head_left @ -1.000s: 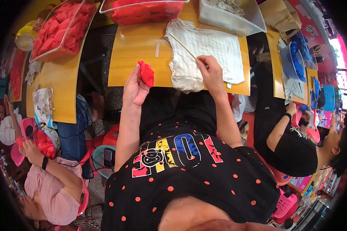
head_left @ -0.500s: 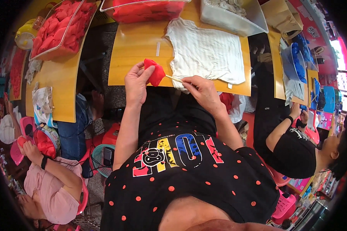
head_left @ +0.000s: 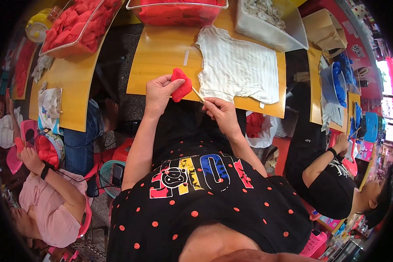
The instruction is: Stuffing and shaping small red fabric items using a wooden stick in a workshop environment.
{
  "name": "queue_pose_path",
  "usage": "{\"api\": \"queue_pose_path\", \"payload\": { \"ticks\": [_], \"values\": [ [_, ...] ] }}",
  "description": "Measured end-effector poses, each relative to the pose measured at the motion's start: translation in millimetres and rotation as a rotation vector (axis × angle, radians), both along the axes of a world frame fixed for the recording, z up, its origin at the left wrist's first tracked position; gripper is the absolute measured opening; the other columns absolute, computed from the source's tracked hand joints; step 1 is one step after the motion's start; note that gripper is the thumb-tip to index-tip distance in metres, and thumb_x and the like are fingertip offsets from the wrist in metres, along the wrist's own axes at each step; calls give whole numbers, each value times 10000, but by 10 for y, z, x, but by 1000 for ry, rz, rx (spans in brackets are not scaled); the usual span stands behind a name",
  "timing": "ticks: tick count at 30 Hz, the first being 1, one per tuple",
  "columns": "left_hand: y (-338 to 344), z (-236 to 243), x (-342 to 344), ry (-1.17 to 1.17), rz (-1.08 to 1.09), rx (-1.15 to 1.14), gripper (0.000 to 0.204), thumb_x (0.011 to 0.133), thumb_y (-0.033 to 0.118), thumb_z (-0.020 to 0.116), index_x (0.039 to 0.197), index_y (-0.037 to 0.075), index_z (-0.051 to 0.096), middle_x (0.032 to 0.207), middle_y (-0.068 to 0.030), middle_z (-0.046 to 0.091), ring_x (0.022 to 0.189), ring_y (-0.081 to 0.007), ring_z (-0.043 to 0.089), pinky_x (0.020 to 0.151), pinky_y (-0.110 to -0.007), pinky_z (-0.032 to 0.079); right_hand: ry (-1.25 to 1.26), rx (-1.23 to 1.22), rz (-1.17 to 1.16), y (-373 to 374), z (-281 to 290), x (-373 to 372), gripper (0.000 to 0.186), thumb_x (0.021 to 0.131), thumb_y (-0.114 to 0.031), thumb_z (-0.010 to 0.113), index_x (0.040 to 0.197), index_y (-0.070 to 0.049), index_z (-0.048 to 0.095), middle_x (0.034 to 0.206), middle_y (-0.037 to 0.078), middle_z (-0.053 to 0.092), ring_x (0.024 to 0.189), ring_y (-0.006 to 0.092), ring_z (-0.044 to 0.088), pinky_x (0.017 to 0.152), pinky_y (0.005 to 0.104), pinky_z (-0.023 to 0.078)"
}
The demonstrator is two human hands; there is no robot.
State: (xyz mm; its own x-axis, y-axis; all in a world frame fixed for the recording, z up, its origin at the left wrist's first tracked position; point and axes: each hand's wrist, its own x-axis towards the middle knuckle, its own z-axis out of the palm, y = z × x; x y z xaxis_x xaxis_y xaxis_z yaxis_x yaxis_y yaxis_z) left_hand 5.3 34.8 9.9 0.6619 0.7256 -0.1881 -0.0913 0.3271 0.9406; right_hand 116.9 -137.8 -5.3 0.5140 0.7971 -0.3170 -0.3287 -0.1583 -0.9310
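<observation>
Above the near edge of the wooden table, my left hand (head_left: 158,94) pinches a small padded red cloth piece (head_left: 181,88) between thumb and fingers. My right hand (head_left: 222,115) is closed round one end of a thin pale stick (head_left: 198,94). The stick slants up to the right side of the red piece; whether its tip is inside or only touching cannot be made out. Just beyond my right hand a white striped sleeveless garment (head_left: 240,65) lies spread flat on the table.
Bins of red pieces stand at the far left (head_left: 76,30) and far middle (head_left: 177,13). A whitish bin (head_left: 288,37) holds pale pieces. A small white strip (head_left: 186,57) lies on the tabletop (head_left: 161,52). People sit on both sides, one in pink (head_left: 52,209), one in black (head_left: 332,187).
My right hand has moved down and nearer my body, and the stick now slants more steeply. The red piece stays in my left hand. The whole view has shifted slightly.
</observation>
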Motion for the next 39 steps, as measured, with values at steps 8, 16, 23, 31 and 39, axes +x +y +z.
{"api": "queue_pose_path", "payload": {
  "ticks": [8,16,23,31,39],
  "values": [
    [10,-67,-33,20,-49,45,225,822,60,651,1007,-66,626,853,-61,661,721,-71,606,641,-193,499,34,-27,0,79,-18,-84,194,889,-132,575,999,19,625,732,1,591,551,27,439,478,158,324],
    [116,-15,-137,-33,-58,-136,240,876,154,605,1024,-33,628,883,-48,650,741,-95,623,657,-227,519,-270,19,-8,64,-88,-52,178,888,-100,572,1009,16,629,765,11,600,594,37,486,519,162,357],
    [236,30,-180,2,-112,-67,247,897,192,575,990,-28,638,872,-63,649,751,-127,637,703,-266,537,-714,32,80,92,111,-2,169,881,-93,572,997,7,642,776,15,620,678,70,543,600,198,424],
    [237,-24,-246,82,-101,202,216,889,141,580,955,-53,647,817,-35,638,746,-95,610,702,-239,516,609,55,68,136,68,-191,205,901,-157,563,966,29,620,701,-8,532,507,21,376,422,152,236],
    [311,-41,-298,122,2,132,214,843,123,642,978,-43,650,854,-54,638,640,-76,556,542,-179,430,41,-35,98,122,-19,-128,206,903,-142,557,1005,21,633,715,-3,565,541,23,417,469,152,306]
  ]
}}
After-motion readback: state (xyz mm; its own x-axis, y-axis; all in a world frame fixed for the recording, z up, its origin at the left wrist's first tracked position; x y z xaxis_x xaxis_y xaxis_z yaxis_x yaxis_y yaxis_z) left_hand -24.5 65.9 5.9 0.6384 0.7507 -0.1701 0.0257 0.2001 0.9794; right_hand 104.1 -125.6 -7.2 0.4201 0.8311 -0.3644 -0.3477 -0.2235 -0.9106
